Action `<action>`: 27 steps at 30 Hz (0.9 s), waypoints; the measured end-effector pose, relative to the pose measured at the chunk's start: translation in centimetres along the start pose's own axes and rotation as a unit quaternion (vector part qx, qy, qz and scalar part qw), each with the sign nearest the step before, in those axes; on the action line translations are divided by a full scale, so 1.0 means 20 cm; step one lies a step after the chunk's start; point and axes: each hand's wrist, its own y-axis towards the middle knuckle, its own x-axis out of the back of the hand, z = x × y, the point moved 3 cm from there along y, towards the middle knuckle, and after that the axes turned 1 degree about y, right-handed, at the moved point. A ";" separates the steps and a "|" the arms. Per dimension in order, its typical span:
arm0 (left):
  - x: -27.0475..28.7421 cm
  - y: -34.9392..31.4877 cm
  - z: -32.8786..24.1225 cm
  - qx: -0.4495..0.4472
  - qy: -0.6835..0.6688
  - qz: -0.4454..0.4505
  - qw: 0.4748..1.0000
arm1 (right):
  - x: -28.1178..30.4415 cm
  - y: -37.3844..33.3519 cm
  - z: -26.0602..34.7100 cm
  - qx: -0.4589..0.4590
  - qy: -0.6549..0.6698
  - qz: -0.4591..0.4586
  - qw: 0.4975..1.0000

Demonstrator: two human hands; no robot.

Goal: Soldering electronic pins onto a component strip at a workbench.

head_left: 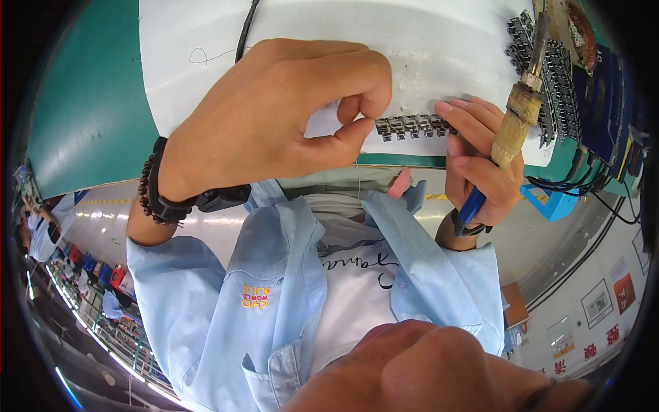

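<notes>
A short strip of small metal connector-like parts [415, 126] lies on the white sheet near the table's front edge. My left hand [274, 103] is closed in a pinch, its thumb and forefinger tips right at the strip's left end. Whatever sits between those tips is too small to make out. In my right hand [484, 147] is a soldering iron [511, 130] with a blue handle and a worn, tan-wrapped collar, its metal shaft pointing up and away. Fingertips of that same hand rest at the strip's right end and hide part of it.
A white sheet [439, 41] covers much of the green table [89, 110]. More metal strips [559, 89] are piled at the far right, beside a dark blue box [607, 103] with black cables [576, 184]. A black cord [246, 31] and a thin wire loop [199, 55] lie beyond my left hand.
</notes>
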 end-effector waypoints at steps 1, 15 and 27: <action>-0.01 -0.01 -0.01 0.028 -0.001 -0.006 1.000 | 0.00 0.00 0.00 0.000 -0.001 0.003 1.000; -0.11 -0.14 -0.09 0.027 0.064 -0.151 0.986 | 0.02 -0.01 0.05 0.010 -0.051 0.033 0.998; -0.31 -0.25 -0.14 -0.065 0.121 -0.248 0.959 | -0.12 -0.13 0.21 -0.085 0.229 -0.038 0.969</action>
